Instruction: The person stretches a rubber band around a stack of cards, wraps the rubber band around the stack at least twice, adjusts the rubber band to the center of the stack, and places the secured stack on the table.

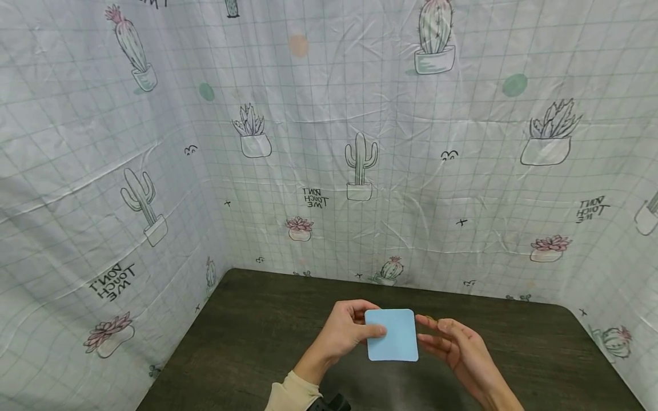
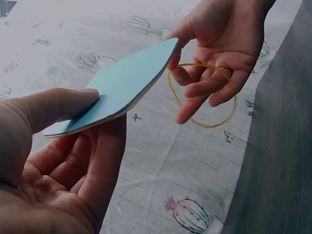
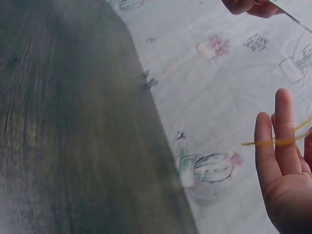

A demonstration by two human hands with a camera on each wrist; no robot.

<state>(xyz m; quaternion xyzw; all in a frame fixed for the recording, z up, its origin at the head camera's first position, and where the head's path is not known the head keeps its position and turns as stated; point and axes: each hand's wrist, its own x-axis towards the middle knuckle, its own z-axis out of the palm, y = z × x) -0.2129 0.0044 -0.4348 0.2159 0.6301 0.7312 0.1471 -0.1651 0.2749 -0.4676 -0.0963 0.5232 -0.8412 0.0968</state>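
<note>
The left hand (image 1: 345,330) pinches a light-blue square card (image 1: 399,341), the right hand (image 1: 466,346) holds a yellow rubber band (image 2: 209,127), not yet around the card

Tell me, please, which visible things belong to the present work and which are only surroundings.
Belonging to the work:
light blue square, held by the left hand
yellow band, on the right hand

Only surroundings:
dark table
cactus-print cloth
beige sleeve
</note>
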